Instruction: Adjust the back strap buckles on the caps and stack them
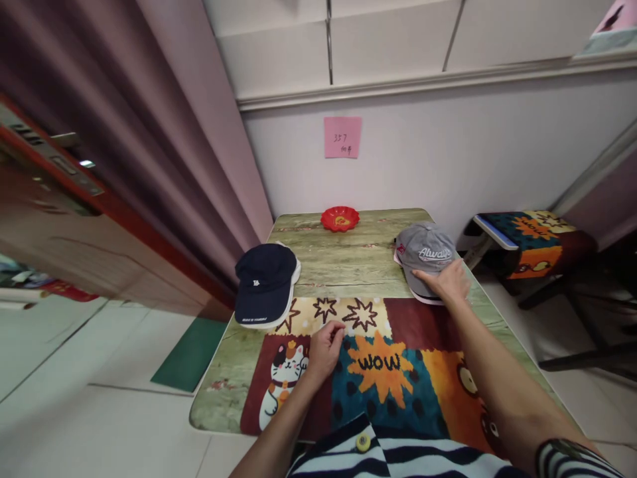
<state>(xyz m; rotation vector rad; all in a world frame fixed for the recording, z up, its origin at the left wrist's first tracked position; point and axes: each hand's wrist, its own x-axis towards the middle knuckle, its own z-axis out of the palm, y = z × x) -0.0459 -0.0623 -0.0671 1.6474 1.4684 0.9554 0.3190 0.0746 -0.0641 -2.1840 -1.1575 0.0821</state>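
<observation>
A grey baseball cap [428,247] with white lettering rests near the table's right edge, over something light-edged, maybe another cap. My right hand [452,284] grips its brim, thumb on top and the other fingers partly blurred or hidden. Over the patterned mat [418,378], my left hand [326,348] is loosely closed, with nothing visible in it. To its left a navy cap [265,282] sits at the table's left side, a white edge showing beneath it. A red scalloped dish [340,219] stands at the back of the table.
The wood-patterned table [343,262] stands against a white wall bearing a pink note [342,137]. On the left are a purple curtain [199,99] and an orange-brown door [124,219]. At right is a stool [537,242] covered with similar patterned cloth.
</observation>
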